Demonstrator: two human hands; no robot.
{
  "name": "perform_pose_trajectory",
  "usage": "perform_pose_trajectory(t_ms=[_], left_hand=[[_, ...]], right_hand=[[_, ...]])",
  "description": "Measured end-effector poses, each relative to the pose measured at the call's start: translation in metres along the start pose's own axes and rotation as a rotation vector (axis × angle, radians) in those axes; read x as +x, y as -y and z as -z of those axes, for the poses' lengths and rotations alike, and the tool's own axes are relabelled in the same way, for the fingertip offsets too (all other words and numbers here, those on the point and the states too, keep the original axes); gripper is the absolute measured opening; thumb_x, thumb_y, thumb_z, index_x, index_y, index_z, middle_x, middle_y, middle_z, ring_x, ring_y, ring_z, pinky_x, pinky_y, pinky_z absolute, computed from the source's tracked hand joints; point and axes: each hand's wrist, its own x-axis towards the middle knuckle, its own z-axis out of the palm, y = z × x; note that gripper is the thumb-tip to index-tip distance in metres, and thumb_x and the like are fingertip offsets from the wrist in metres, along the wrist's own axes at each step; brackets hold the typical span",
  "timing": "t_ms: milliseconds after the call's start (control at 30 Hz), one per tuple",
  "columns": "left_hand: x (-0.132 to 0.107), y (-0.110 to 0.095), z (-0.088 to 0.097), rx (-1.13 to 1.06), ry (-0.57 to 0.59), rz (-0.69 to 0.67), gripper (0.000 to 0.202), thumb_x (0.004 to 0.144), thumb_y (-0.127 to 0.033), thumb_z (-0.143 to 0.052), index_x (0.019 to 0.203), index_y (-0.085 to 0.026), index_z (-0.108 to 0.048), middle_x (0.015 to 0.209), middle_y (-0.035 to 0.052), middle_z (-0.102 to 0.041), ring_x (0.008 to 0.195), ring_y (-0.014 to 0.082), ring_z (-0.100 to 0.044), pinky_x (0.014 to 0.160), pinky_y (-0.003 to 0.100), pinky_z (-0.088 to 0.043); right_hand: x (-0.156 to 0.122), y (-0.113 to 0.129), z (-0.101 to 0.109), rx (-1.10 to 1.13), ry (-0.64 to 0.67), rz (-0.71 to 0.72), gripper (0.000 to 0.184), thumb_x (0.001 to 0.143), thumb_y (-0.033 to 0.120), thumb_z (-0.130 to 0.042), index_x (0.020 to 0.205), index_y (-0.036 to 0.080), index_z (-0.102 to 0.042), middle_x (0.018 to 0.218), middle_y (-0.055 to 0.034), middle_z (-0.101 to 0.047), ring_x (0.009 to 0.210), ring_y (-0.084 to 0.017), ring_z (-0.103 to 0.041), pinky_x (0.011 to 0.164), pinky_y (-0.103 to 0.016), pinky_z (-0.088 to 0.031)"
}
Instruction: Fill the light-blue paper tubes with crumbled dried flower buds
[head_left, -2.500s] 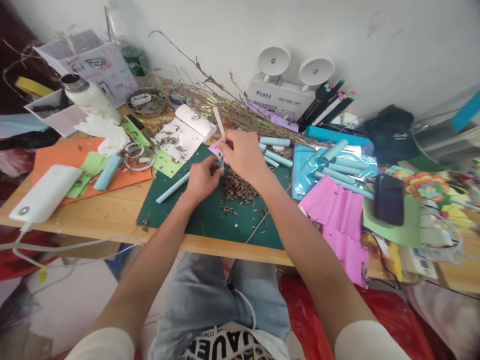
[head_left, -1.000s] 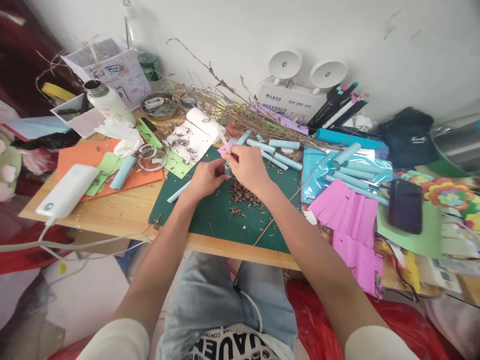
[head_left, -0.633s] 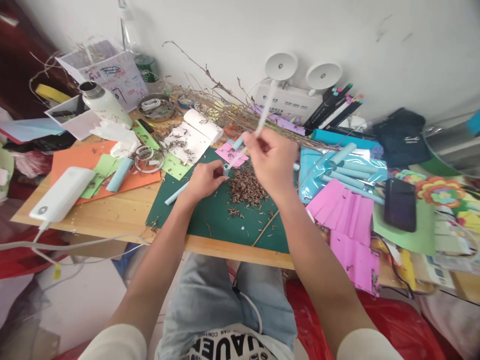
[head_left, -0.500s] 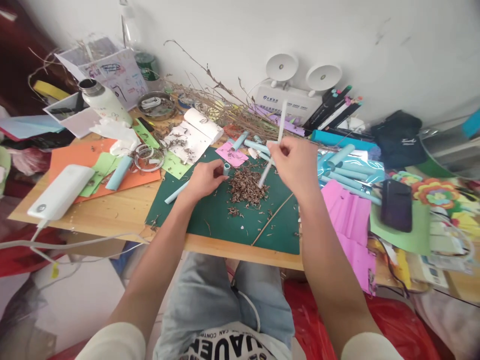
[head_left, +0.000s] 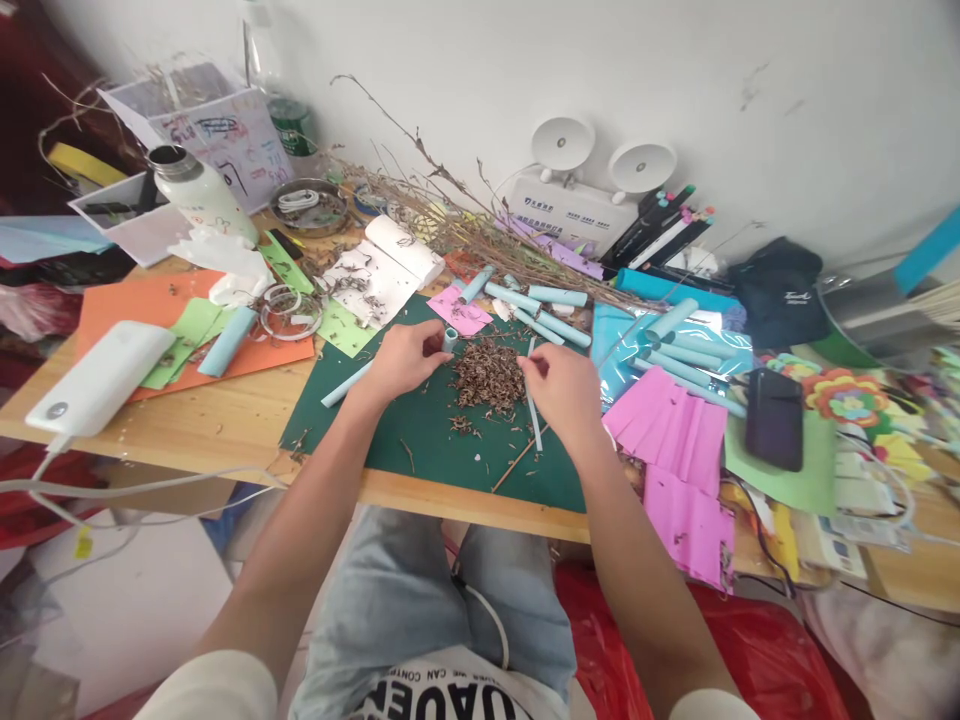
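My left hand (head_left: 407,358) is closed around a short light-blue paper tube (head_left: 450,340), its open end facing up beside a heap of dried brown plant bits (head_left: 489,376). My right hand (head_left: 561,390) has thumb and fingers pinched together at the heap's right edge; whatever lies between the fingertips is too small to make out. A thin whitish stick (head_left: 535,410) rests on the green cutting mat (head_left: 420,440), next to the right fingers. Another blue tube (head_left: 346,384) lies partly hidden by my left wrist.
Several blue tubes (head_left: 559,296) lie behind the heap, others on a shiny blue packet (head_left: 611,350). Dry twigs (head_left: 450,225) stretch along the wall before a white lamp-like device (head_left: 566,210). A power bank (head_left: 101,378) and an uncapped bottle (head_left: 202,195) stand left; a dark phone-like object (head_left: 775,420) lies right.
My right hand has let go of the whitish stick, which now lies on the mat, and has come down to the heap. The left hand still holds the tube in about the same place.
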Motion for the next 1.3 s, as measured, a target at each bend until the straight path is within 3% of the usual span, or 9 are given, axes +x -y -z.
perform_pose_trajectory(t_ms=[133, 300, 433, 567, 733, 833, 1067, 1300], left_hand=[[0.0, 0.003, -0.002, -0.004, -0.01, -0.012, 0.015, 0.077, -0.033, -0.064, 0.076, -0.021, -0.055, 0.071, -0.0012, -0.068, 0.065, 0.0131, -0.06, 0.062, 0.024, -0.039], [0.0, 0.004, -0.003, 0.006, -0.014, -0.002, 0.015, 0.077, -0.032, -0.065, 0.075, -0.021, -0.056, 0.07, -0.0015, -0.068, 0.065, 0.0131, -0.06, 0.062, 0.024, -0.039], [-0.001, 0.002, -0.002, 0.015, -0.019, -0.015, 0.015, 0.077, -0.031, -0.066, 0.074, -0.021, -0.055, 0.069, -0.0013, -0.067, 0.064, 0.0132, -0.058, 0.061, 0.025, -0.038], [-0.001, 0.001, -0.001, 0.008, -0.01, -0.009, 0.015, 0.078, -0.03, -0.066, 0.074, -0.02, -0.055, 0.071, -0.0014, -0.067, 0.065, 0.0131, -0.058, 0.062, 0.025, -0.038], [0.0, -0.001, 0.0, 0.004, -0.002, -0.003, 0.016, 0.077, -0.028, -0.066, 0.071, -0.02, -0.054, 0.072, -0.0013, -0.067, 0.065, 0.0125, -0.057, 0.062, 0.025, -0.038], [0.0, -0.001, 0.0, 0.0, -0.001, 0.005, 0.017, 0.077, -0.028, -0.066, 0.07, -0.02, -0.053, 0.071, -0.0015, -0.067, 0.065, 0.0123, -0.057, 0.061, 0.025, -0.038], [0.0, -0.002, 0.0, -0.028, 0.01, 0.007, 0.016, 0.077, -0.028, -0.066, 0.071, -0.019, -0.054, 0.073, -0.0006, -0.068, 0.066, 0.0131, -0.059, 0.063, 0.025, -0.04], [0.0, 0.001, -0.002, -0.017, 0.004, -0.022, 0.014, 0.078, -0.027, -0.066, 0.073, -0.019, -0.055, 0.071, -0.0019, -0.066, 0.064, 0.012, -0.056, 0.061, 0.024, -0.038]], right_hand=[[-0.004, 0.025, -0.01, 0.103, 0.104, 0.257, 0.02, 0.091, 0.033, -0.059, 0.104, 0.022, -0.069, 0.096, -0.0067, -0.067, 0.081, -0.019, -0.062, 0.072, -0.031, -0.043], [-0.004, 0.03, -0.024, 0.077, 0.132, 0.281, 0.022, 0.094, 0.02, -0.05, 0.095, 0.02, -0.072, 0.095, -0.0087, -0.065, 0.084, -0.02, -0.062, 0.073, -0.031, -0.044], [-0.002, 0.02, -0.02, 0.307, -0.024, 0.267, 0.022, 0.093, 0.022, -0.051, 0.092, 0.022, -0.073, 0.097, -0.0065, -0.068, 0.089, -0.019, -0.063, 0.083, -0.032, -0.048], [0.002, 0.016, -0.015, 0.504, -0.102, 0.161, 0.017, 0.087, 0.022, -0.056, 0.086, 0.021, -0.073, 0.096, -0.0051, -0.072, 0.089, -0.02, -0.066, 0.085, -0.034, -0.051], [0.011, 0.01, -0.024, 0.788, -0.036, -0.108, 0.015, 0.081, 0.031, -0.059, 0.085, 0.019, -0.067, 0.077, -0.0047, -0.072, 0.068, -0.019, -0.066, 0.065, -0.031, -0.052], [0.015, 0.007, -0.033, 0.863, -0.039, -0.142, 0.014, 0.08, 0.032, -0.059, 0.082, 0.019, -0.062, 0.074, -0.0038, -0.07, 0.063, -0.017, -0.064, 0.06, -0.029, -0.051], [0.015, 0.012, -0.026, 0.634, -0.174, 0.108, 0.013, 0.086, 0.027, -0.054, 0.082, 0.02, -0.065, 0.104, -0.0079, -0.068, 0.092, -0.02, -0.062, 0.075, -0.031, -0.051], [0.027, 0.048, -0.01, 0.555, -0.13, 0.345, 0.013, 0.089, 0.021, -0.053, 0.088, 0.022, -0.066, 0.092, -0.0038, -0.065, 0.082, -0.017, -0.058, 0.079, -0.032, -0.047]])
